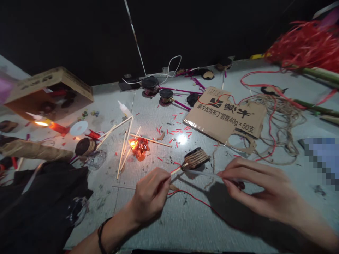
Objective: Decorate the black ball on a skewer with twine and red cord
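Note:
My left hand (149, 195) pinches a thin wooden stick (176, 170), whose far end carries a dark disc wrapped in jute twine (196, 158). My right hand (254, 187) holds a thin pale rod (203, 173) between its fingers, with the rod's tip near the twine disc. A dark piece (238, 184) sits under my right fingers, but its shape is partly hidden. A red thread (197, 201) runs from below my left hand toward the lower right. A small flame (135, 146) burns on red scraps left of my hands, among loose wooden sticks (124, 155).
A printed cardboard sheet (225, 114) lies ahead, beside tangled twine and red cord (280, 120). Red raffia (304, 46) sits top right. Further left are a glue bottle (124, 108), a cardboard box (50, 93), a second flame (42, 123) and black cloth (39, 190). Twine-topped discs on purple sticks (166, 95) stand at the back.

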Motion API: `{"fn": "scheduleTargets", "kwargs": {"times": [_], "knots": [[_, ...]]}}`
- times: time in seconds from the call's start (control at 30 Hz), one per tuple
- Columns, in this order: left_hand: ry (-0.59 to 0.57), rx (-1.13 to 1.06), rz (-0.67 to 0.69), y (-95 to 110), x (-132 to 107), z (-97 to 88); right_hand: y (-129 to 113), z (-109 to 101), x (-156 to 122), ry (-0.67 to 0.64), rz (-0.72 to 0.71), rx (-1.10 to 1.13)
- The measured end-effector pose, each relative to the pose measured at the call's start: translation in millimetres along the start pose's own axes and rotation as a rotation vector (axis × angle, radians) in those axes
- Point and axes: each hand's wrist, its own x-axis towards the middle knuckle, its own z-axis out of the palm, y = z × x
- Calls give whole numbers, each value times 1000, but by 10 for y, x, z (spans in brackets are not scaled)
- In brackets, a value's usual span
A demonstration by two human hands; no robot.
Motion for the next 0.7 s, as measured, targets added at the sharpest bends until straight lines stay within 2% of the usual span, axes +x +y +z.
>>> {"fn": "scheduleTargets", "kwargs": {"times": [0.7], "knots": [[27, 32, 36, 13, 19, 2, -58, 79, 29, -76, -51, 38]]}}
